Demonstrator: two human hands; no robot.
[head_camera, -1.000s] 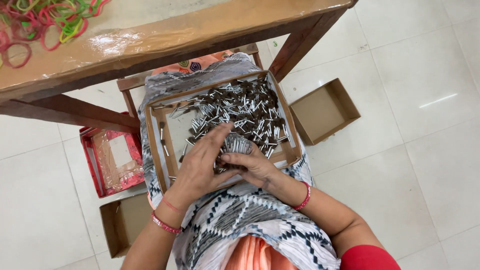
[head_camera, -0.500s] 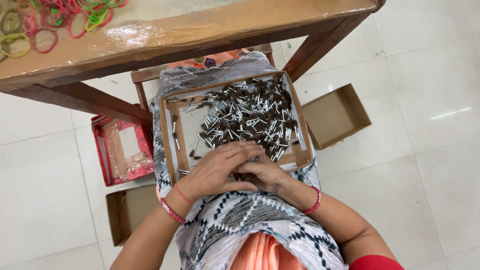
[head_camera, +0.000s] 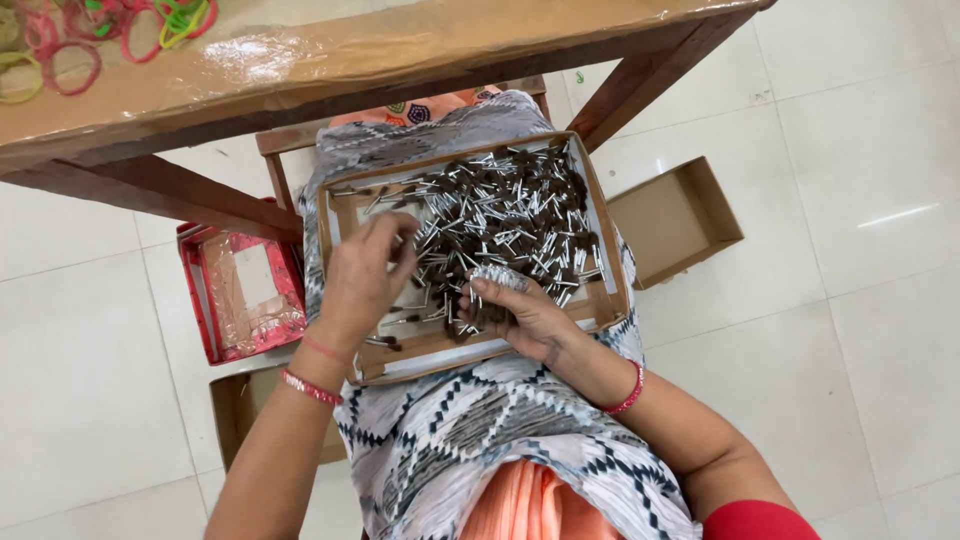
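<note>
A shallow cardboard tray (head_camera: 608, 262) rests on my lap, filled with several small dark sticks with silver ends (head_camera: 510, 215). My right hand (head_camera: 515, 310) sits at the tray's near edge, closed around a bunch of these sticks, their silver tips poking up. My left hand (head_camera: 362, 280) hovers over the tray's left part, fingers curled and pinched at the loose sticks; whether it holds one I cannot tell.
A wooden table (head_camera: 300, 60) covered in clear film stands ahead, with coloured rubber bands (head_camera: 110, 35) on its far left. On the tiled floor lie an open cardboard box (head_camera: 675, 220) to the right, a red tray (head_camera: 240, 290) and another cardboard box (head_camera: 245, 410) to the left.
My hands were together over the bunch at the tray's near edge. Now the left hand has moved away, up and left over the loose sticks, while the right keeps the bunch.
</note>
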